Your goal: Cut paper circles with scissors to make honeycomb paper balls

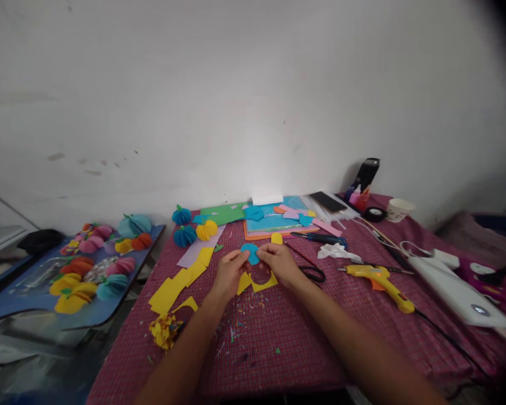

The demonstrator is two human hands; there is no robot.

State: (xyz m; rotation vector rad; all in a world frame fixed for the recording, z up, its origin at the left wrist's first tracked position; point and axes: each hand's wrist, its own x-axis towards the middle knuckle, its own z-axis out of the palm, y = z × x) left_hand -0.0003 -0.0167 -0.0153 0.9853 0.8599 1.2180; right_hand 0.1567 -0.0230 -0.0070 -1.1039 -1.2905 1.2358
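A round piece of blue paper (249,252) is pinched between my two hands above the middle of the table. My left hand (231,271) grips its left side, thumb on top. On the other edge, my right hand (279,262) is closed with its thumb and finger. Yellow paper offcuts (263,283) lie just below the hands. A small yellow paper piece (276,239) rests beyond my right hand. Black-handled scissors (312,274) lie close to my right wrist. Several yellow paper pieces (181,281) spread out left of my left hand.
A yellow glue gun (373,275) with a cord and a white power bank (455,289) lie right. A paper cup (400,210), black bottle (367,171) and phone (328,201) stand or lie behind. Blue paper pumpkins (184,236) sit back left; more fill a blue side table (147,247).
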